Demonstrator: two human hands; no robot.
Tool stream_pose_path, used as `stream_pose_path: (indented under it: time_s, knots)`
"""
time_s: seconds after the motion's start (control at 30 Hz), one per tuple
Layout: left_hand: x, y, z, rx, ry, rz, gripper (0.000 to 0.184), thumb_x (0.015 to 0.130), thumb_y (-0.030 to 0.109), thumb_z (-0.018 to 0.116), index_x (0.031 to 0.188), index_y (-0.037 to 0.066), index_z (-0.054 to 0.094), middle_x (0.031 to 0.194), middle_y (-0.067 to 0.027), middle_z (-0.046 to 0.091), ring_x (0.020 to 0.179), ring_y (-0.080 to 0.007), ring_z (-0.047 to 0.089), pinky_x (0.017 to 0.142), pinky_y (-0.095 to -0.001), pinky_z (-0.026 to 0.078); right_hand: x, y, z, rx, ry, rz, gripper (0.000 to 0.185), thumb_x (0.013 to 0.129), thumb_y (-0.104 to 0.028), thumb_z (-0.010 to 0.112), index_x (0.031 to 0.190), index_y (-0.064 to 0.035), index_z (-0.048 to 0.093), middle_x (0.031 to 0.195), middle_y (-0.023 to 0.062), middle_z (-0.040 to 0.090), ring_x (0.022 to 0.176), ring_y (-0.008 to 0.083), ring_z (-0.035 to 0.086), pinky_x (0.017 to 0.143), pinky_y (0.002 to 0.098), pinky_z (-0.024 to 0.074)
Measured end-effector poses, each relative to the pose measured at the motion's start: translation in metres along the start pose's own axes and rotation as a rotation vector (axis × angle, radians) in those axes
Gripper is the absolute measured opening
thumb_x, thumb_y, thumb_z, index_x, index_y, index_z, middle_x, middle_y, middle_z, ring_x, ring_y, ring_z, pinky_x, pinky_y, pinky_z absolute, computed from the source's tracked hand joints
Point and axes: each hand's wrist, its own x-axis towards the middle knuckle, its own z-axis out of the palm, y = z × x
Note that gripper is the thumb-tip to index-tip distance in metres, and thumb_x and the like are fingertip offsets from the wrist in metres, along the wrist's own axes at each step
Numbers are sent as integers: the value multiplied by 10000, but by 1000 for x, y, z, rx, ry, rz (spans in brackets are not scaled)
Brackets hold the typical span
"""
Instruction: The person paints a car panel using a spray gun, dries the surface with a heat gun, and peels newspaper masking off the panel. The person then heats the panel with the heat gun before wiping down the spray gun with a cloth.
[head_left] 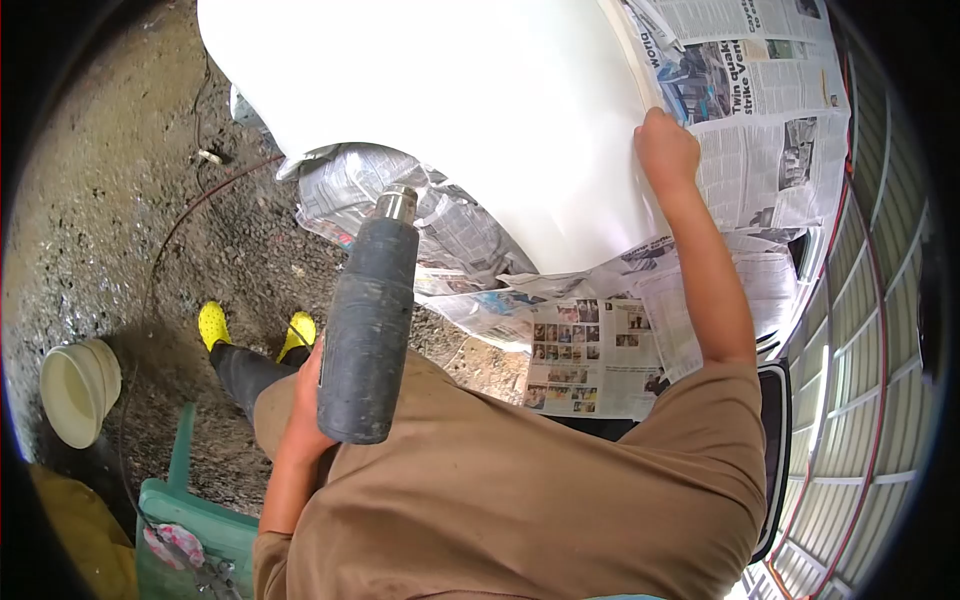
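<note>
My left hand is wrapped round a dark, scuffed heat gun with a metal nozzle, partly hidden behind its body. The nozzle points toward a glossy white car panel with a curved wheel-arch edge. At the panel's right edge my right hand is closed, its fingertips at the end of a pale strip of masking tape. The strip runs along the seam between panel and newspaper. More newspaper hangs below the panel.
Crumpled newspaper fills the wheel arch. Wet, gravelly ground lies to the left, crossed by a thin hose. Off-white buckets, a green plastic chair and a ribbed metal wall surround me. Yellow shoes show below.
</note>
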Motion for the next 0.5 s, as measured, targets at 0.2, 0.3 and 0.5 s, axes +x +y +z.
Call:
stream_pose_path:
  time_s: [0.2, 0.3, 0.5]
  knots:
    - [5, 5, 8, -19, -25, -16, 432, 940, 135, 604, 1330, -13, 491, 1191, -87, 624, 1040, -139, 599, 911, -291, 483, -27, 16, 17, 26, 9, 35, 125, 840, -131, 569, 805, -19, 614, 773, 188, 681, 664, 349, 693, 606, 452, 559]
    - [8, 3, 8, 61, -52, 21, 471, 908, 125, 640, 1332, -17, 493, 1198, -88, 624, 1047, -145, 599, 921, -295, 476, -38, 21, 22, 13, -15, 67, 121, 837, -137, 576, 797, -29, 612, 768, 180, 681, 662, 342, 693, 608, 450, 560]
    - [11, 9, 20, 76, -48, -24, 472, 907, 131, 640, 1329, -24, 497, 1187, -90, 634, 1039, -149, 606, 923, -300, 472, -61, 31, 29, -8, -16, 99, 106, 833, -151, 592, 799, -52, 605, 754, 146, 673, 670, 321, 693, 606, 428, 561]
